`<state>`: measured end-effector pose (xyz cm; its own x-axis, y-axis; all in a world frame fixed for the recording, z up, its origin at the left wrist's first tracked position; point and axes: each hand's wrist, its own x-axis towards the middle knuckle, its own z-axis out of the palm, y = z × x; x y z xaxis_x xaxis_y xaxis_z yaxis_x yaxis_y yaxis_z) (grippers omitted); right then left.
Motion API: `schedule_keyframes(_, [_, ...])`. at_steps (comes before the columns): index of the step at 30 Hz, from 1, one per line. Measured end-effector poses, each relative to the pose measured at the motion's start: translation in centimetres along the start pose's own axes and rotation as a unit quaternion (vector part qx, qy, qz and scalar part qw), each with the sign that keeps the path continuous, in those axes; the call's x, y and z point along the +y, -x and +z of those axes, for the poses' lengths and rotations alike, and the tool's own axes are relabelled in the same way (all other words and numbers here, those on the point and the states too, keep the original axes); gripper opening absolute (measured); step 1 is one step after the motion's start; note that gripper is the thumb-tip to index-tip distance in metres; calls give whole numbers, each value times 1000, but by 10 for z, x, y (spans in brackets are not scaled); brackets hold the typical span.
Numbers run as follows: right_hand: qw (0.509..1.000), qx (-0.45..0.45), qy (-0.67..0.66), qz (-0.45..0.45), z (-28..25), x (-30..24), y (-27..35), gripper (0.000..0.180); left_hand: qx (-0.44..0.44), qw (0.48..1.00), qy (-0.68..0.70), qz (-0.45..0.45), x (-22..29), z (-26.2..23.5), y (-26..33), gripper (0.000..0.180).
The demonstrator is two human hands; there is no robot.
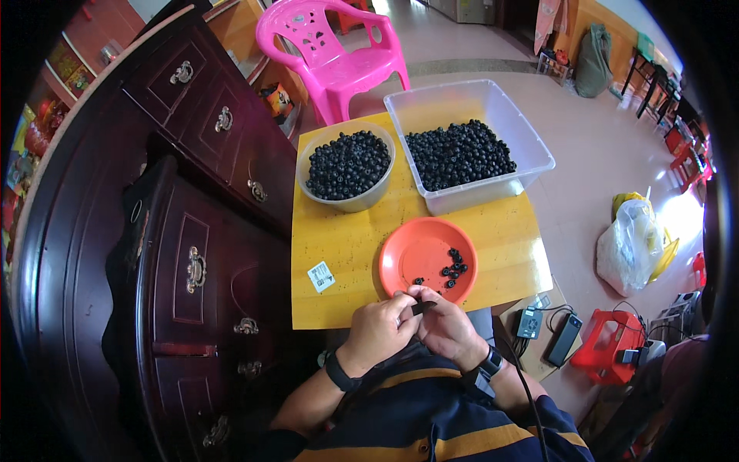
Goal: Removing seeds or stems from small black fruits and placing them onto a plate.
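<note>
Between the fingertips of both hands, just over the near edge of the yellow table (346, 254), sits a small dark strip (423, 307). Its long axis runs roughly left to right, one end pinched under the left hand (382, 327), the other poking out toward the right hand (445, 325). Both sets of fingers are curled narrow around it; what the piece is made of is too small to tell, and the fingertips hide its ends. Black bands circle both wrists, and the forearms are cut off by the striped shirt at the lower edge.

Just beyond the knuckles lies an orange plate (408, 258), its near rim almost under the fingers, with a few small dark round beads (453, 269) scattered on its right half. A small white tag (321, 276) lies on bare tabletop to the left, where open room remains. Farther back, a round grey bowl (346, 202) and a clear plastic tub (508, 123) stand side by side, both full of the same dark beads. A dark wooden cabinet (192, 231) crowds the table's left edge; open floor lies to the right.
</note>
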<state>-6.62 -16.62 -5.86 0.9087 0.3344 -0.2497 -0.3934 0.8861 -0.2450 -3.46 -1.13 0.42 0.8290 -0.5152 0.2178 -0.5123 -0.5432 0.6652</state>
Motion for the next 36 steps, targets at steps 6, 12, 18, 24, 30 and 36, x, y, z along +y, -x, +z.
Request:
schedule_keyframes(6, [1000,11,-7,8,5,4,2,22,17,999,-33,9,0,0,5,19])
schedule_keyframes(12, [1000,-21,-11,9,-13,14,0,18,34,999,-39,8,9,2,7,22])
schedule_keyframes(18, [1000,16,4,-7,-5,18,4,20,19,995,-94,11,-1,11,12,26])
schedule_keyframes(24, [997,83,2,-2,0,11,11,24,-23,996,-87,2,-2,11,18,23])
schedule_keyframes(30, [999,35,-7,-1,8,5,17,25,62,997,26,38,-6,9,18,25])
schedule_keyframes(36, [998,-4,-3,67,-3,11,22,27,77,987,143,12,3,2,16,23])
